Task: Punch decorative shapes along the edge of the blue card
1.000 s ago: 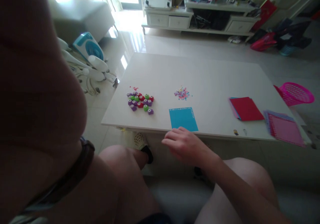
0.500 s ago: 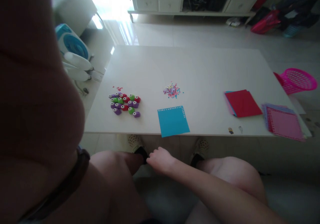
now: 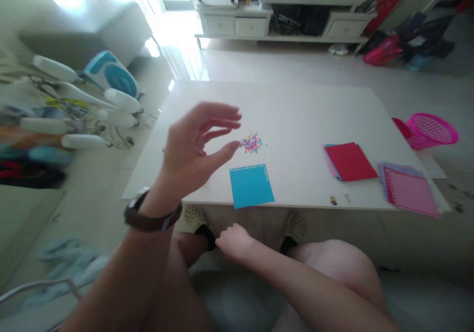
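Blue square sheet of paper (image 3: 252, 189) in the head view lies flat on the white table (image 3: 296, 117), at the near edge in front of the person, its near-left corner right at the rim. Its sides look about equal, so no long axis stands out; its left and right sides run away from the person, leaning slightly left at the far end. A row of small pale marks follows the far edge and turns down part of the right edge. Beyond the sheet lies a heap of multicoloured confetti (image 3: 252, 143). The left hand (image 3: 181, 157), above a dark-strapped wristwatch (image 3: 151, 218), hovers over the table with thumb and fingers spread apart and nothing visible between them, its thumb tip overlapping the heap in view. The right hand (image 3: 235, 243) hangs curled above the lap; its fingertips are hidden, so I cannot tell whether it pinches anything. A second ago the left arm filled the view's left side and the right hand was beside the sheet; now the left hand covers most of the bead cluster seen then, while the sheet keeps its place.
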The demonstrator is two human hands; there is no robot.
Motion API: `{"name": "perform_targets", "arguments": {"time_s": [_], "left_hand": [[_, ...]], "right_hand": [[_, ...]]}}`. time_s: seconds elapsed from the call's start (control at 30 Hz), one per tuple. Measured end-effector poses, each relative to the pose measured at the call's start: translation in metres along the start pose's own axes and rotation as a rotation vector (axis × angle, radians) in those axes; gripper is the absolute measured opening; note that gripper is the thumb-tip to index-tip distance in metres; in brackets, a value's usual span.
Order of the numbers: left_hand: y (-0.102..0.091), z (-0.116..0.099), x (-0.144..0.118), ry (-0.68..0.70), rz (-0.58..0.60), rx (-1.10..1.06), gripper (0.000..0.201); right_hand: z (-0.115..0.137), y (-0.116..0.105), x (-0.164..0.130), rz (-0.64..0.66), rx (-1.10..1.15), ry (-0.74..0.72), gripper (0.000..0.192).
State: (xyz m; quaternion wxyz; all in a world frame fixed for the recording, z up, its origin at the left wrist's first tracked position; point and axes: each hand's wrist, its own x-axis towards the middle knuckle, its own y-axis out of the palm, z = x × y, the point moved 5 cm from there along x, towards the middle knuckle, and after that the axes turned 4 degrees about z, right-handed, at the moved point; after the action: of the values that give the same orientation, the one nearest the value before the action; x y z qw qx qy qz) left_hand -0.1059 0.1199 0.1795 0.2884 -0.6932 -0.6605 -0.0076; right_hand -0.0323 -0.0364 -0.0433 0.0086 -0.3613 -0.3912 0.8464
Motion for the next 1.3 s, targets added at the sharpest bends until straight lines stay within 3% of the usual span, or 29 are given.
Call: {"name": "perform_targets", "arguments": {"time_s": [0.1, 0.2, 0.33, 0.5, 0.77, 1.03, 1.2, 1.3], "left_hand": [[0.001, 0.058, -0.007, -0.211, -0.046, 0.162, 0.015], [-0.002, 0.12, -0.017, -0.425, 0.081, 0.443, 0.015], [-0.01, 0.157, -0.021, -0.513, 0.237, 0.618, 0.022], [-0.009, 0.166, -0.018, -0.546, 0.359, 0.676, 0.029], [0.002, 0.192, -0.053, -0.475, 0.785, 0.872, 0.037], [0.012, 0.196, -0.066, -0.463, 0.857, 0.887, 0.047], [0.027, 0.175, -0.061, -0.452, 0.872, 0.897, 0.051], [0.042, 0.16, -0.061, -0.394, 0.912, 0.905, 0.041]], "right_hand": [[-0.003, -0.003, -0.001, 0.04, -0.008, 0.012, 0.022], [-0.008, -0.003, -0.001, 0.04, -0.007, 0.015, 0.025], [-0.018, 0.005, -0.002, 0.044, 0.016, 0.047, 0.026], [-0.025, 0.013, -0.003, 0.095, 0.026, 0.087, 0.023], [-0.017, 0.012, 0.004, 0.076, 0.001, 0.072, 0.02], [-0.006, 0.014, 0.007, 0.113, -0.006, 0.075, 0.022], [0.009, 0.019, 0.012, 0.079, -0.005, 0.037, 0.027], [0.015, 0.022, 0.016, 0.02, -0.006, 0.021, 0.03]]}}
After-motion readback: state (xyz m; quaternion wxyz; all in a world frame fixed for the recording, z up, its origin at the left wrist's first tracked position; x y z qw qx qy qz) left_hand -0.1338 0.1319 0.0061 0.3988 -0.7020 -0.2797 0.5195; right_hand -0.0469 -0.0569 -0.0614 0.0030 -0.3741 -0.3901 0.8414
